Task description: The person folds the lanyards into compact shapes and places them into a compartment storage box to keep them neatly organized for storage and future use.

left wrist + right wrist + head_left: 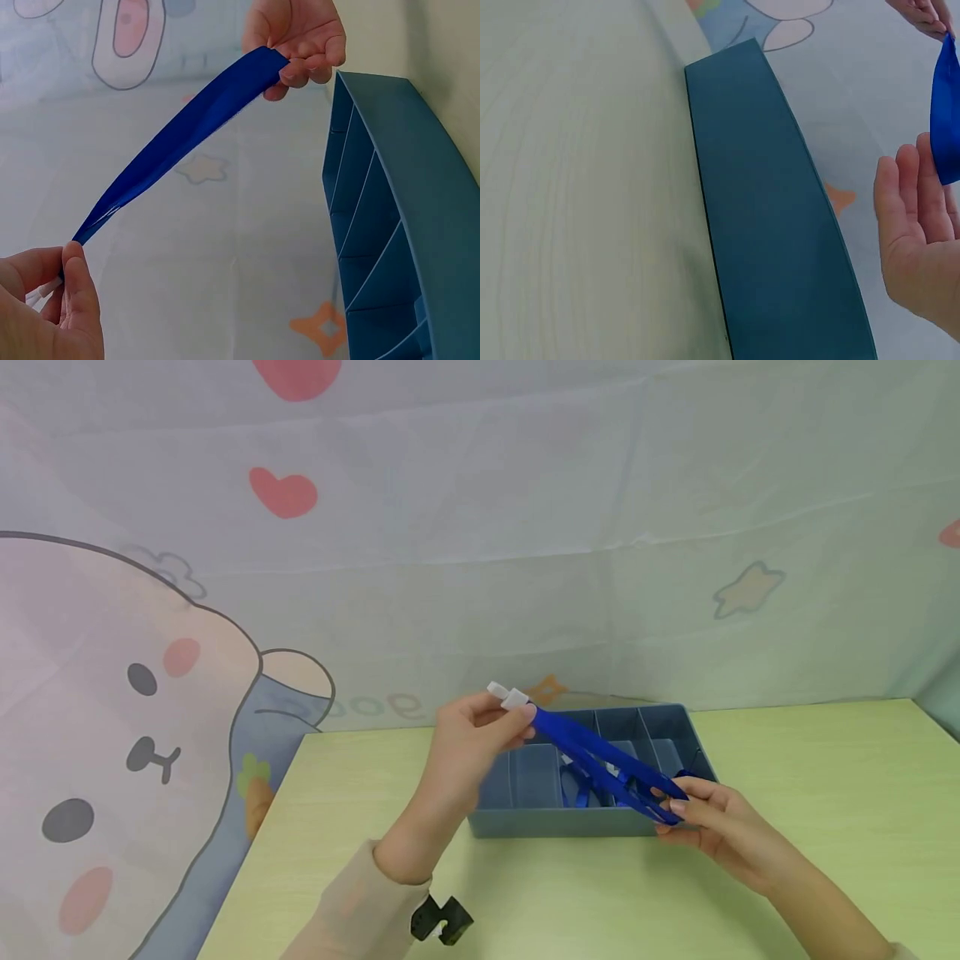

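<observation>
A blue lanyard [581, 742] with a white plastic clip [514, 698] is stretched between both hands, above the front of a blue-grey divided box [570, 823]. My left hand [471, 743] pinches the clip end, thumb against fingers. Lower and to the right, my right hand [723, 831] holds the looped end between thumb and fingers. The left wrist view shows the doubled blue strap [180, 124] running taut from one hand to the other. In the right wrist view, only part of the strap [946, 120] shows at the right edge.
More blue straps [581, 783] with white parts lie in a middle compartment of the box. The box stands on a pale yellow-green table [810, 777], near a printed cloth backdrop [480, 610]. A small black device [441, 920] sits by the left sleeve.
</observation>
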`<state>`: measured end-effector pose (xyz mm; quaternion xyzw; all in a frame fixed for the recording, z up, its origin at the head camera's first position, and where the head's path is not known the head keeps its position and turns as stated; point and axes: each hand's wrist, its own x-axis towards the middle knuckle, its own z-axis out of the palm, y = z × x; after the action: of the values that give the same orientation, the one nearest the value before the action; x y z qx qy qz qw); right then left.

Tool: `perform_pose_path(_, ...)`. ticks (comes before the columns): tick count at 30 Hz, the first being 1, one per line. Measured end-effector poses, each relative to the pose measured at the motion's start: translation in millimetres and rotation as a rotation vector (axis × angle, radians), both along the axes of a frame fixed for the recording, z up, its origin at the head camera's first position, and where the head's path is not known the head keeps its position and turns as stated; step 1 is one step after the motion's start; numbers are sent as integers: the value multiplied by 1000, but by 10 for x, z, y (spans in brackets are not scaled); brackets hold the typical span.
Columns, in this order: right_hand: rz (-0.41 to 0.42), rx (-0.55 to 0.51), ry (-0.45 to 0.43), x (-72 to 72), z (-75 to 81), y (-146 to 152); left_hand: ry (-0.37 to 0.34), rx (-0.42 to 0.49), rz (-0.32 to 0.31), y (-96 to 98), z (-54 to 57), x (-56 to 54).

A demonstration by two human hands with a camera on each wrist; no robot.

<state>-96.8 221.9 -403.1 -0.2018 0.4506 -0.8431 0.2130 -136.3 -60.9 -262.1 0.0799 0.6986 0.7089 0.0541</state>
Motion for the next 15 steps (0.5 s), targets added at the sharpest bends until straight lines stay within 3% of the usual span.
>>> perform_pose_path(3,24,-36,-24,-9,3,21,-4,3,8,-23,-26,-6)
perform_pose_path(11,105,2,-118,7,41,62,-22,11,9,-76,-73,-7)
perform_pose_path(15,167,-48,-126,17,38,91,-38,-3,10,-108,-107,-1)
